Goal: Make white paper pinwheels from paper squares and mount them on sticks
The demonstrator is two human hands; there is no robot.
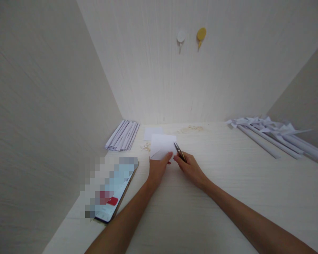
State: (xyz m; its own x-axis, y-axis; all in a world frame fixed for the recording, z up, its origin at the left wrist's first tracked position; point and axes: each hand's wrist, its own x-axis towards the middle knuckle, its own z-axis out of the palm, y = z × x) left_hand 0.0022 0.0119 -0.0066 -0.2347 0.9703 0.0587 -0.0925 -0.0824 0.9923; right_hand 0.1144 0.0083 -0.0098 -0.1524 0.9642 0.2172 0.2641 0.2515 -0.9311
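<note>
My left hand (159, 167) grips a white sheet of paper (163, 143) by its near edge, thumb on top and the other fingers mostly hidden beneath. One lower corner of the sheet looks folded or creased. In my right hand (190, 167) is a small pair of thread snips (180, 152), its dark pointed blades aimed up and left at the sheet's right edge. Whether the blades touch the paper I cannot tell. Just behind the held sheet, another white sheet (152, 132) lies flat on the table.
Rolled paper sticks (123, 135) are stacked at the left wall. Longer paper tubes with pointed paper ends (275, 135) lie at the right. A phone (116, 190) rests at left, partly blurred. Small pale bits (145, 146) lie beside the sheet. Two hooks (201, 34) are on the back wall.
</note>
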